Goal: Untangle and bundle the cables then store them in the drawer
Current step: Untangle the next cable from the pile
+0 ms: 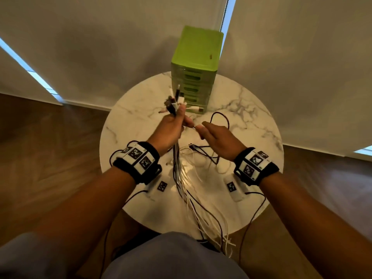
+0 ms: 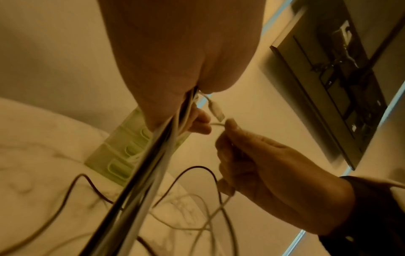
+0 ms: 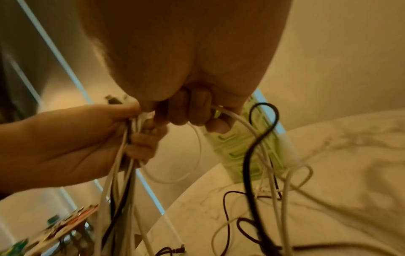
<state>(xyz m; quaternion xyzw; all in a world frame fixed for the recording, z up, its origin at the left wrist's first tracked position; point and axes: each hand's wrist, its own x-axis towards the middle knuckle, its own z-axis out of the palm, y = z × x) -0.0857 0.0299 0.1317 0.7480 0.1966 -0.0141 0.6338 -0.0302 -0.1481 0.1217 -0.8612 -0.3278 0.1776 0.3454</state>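
My left hand (image 1: pixel 171 127) grips a bundle of black and white cables (image 1: pixel 182 184) above the round marble table (image 1: pixel 136 121). Their plug ends (image 1: pixel 175 101) stick up over the fist, and the long tails hang past the table's near edge. My right hand (image 1: pixel 217 135), just right of the left, pinches a thin white cable (image 2: pixel 215 124) between thumb and fingertip. That cable also runs through the right fist (image 3: pixel 192 110) and down to the table. A loose black cable (image 1: pixel 219 117) loops up behind the right hand. The green drawer unit (image 1: pixel 196 71) stands at the table's far side, drawers shut.
More loose white and black cables (image 1: pixel 203 158) lie tangled on the marble under the hands. Two small white tagged devices (image 1: pixel 161 187) (image 1: pixel 234 188) rest near the table's front edge. Wooden floor surrounds the table; blinds hang behind.
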